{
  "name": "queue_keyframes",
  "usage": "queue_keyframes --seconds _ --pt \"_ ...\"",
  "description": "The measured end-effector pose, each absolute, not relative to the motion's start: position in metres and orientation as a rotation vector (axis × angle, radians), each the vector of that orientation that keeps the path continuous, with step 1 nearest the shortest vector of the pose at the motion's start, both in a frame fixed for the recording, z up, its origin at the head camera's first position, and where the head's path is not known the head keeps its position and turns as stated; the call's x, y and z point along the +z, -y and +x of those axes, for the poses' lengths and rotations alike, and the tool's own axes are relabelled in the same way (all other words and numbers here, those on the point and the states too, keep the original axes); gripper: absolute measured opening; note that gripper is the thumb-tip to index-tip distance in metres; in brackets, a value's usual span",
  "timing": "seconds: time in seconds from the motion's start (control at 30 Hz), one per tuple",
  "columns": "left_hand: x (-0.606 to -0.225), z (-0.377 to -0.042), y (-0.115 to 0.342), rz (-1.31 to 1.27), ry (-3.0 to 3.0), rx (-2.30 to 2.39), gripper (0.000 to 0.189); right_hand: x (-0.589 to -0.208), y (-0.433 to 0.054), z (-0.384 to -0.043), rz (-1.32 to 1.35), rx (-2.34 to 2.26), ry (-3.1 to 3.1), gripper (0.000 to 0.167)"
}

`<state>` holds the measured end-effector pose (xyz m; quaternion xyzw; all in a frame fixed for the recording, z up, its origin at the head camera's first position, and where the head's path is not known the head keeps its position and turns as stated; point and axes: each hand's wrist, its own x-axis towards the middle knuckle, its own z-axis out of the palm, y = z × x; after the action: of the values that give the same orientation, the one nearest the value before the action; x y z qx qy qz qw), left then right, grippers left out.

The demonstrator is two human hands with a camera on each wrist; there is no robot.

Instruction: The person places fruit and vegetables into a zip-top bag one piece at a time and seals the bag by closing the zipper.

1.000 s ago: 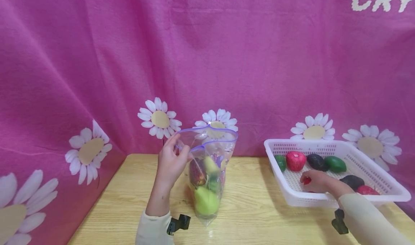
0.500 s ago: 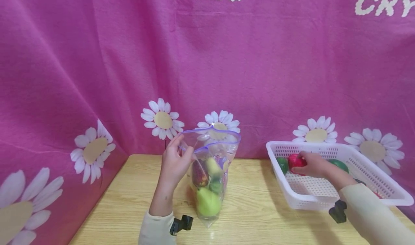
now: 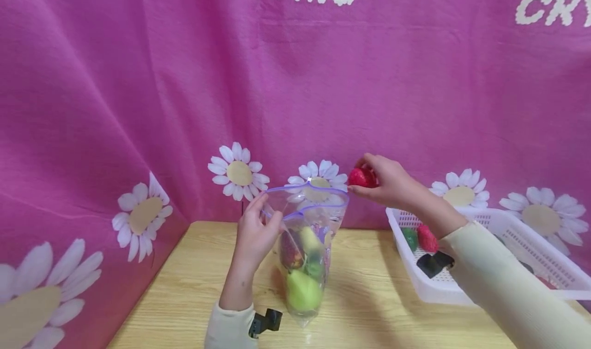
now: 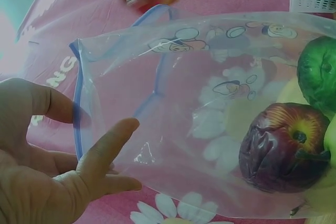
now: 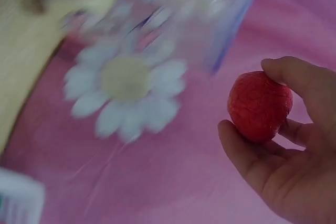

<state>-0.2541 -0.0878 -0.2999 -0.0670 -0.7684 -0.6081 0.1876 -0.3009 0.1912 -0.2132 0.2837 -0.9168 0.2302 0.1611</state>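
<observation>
My left hand [image 3: 258,231] pinches the rim of a clear zip bag [image 3: 332,213] with a purple zip strip, its mouth open at the top. Through the plastic show a dark red wrinkled fruit [image 4: 283,148], a green ribbed one [image 4: 317,72], a yellow-green pear [image 3: 303,290] and a yellow fruit [image 3: 310,238]. Just right of the bag's mouth and above it, my right hand [image 3: 388,182] holds a small round red fruit [image 5: 260,106] with a wrinkled skin between thumb and fingers. In the left wrist view the right hand is blurred.
A white perforated basket [image 3: 417,282] stands at the right on the wooden table [image 3: 365,308]. Inside are a green fruit [image 3: 409,238], another red one [image 3: 427,238] and more, partly behind my right arm. A pink curtain [image 3: 392,82] with daisies hangs close behind.
My right hand has lifted the red fruit out of the basket and carried it left and up, beside the bag's mouth. The left hand keeps its hold on the bag.
</observation>
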Motion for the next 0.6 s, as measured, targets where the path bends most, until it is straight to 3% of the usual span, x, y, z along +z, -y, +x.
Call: queue_keyframes --seconds 0.27,0.6 --pt "-0.302 -0.255 0.086 -0.199 2.148 -1.687 0.061 -0.211 -0.131 -0.304 1.065 0.634 2.498 0.04" --pt "-0.303 -0.257 0.085 -0.23 2.143 -1.626 0.062 -0.224 -0.122 -0.31 1.14 0.604 2.552 0.037"
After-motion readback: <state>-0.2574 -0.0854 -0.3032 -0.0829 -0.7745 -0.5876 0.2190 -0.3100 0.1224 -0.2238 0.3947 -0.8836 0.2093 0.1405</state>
